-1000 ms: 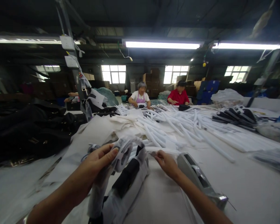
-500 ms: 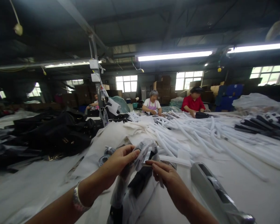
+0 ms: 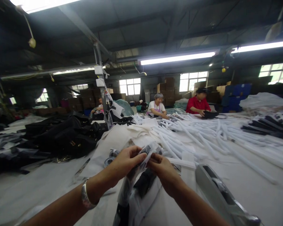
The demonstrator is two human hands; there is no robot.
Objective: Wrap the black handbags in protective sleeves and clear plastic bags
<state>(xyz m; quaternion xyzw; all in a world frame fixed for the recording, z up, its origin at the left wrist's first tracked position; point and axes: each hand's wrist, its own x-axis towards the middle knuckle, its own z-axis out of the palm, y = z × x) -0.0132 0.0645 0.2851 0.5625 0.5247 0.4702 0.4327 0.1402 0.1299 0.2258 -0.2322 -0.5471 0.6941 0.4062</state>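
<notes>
Near the front middle of the table lies a black strap [image 3: 144, 182], partly covered in clear plastic wrapping [image 3: 124, 190]. My left hand [image 3: 127, 161] is closed, pinching the wrapped upper end between thumb and fingers. Close beside it, my right hand [image 3: 163, 171] is closed too, its fingertips pressed against the plastic at the same end. Whether a strip of tape is under those fingertips I cannot tell. To the right of my right hand stands a grey tape dispenser [image 3: 214, 188].
White padded tubes [image 3: 188, 135] spread over the table's middle and right. Black bags [image 3: 63, 135] are heaped at left, and pale sheets [image 3: 122, 133] lie ahead. Two co-workers, one in a red top [image 3: 195, 105], work across the table. A metal post [image 3: 103, 94] rises at centre left.
My right hand has moved in against the wrapped end; the thin pale strip it held is no longer visible. My left hand keeps its grip. The whole view has shifted slightly.
</notes>
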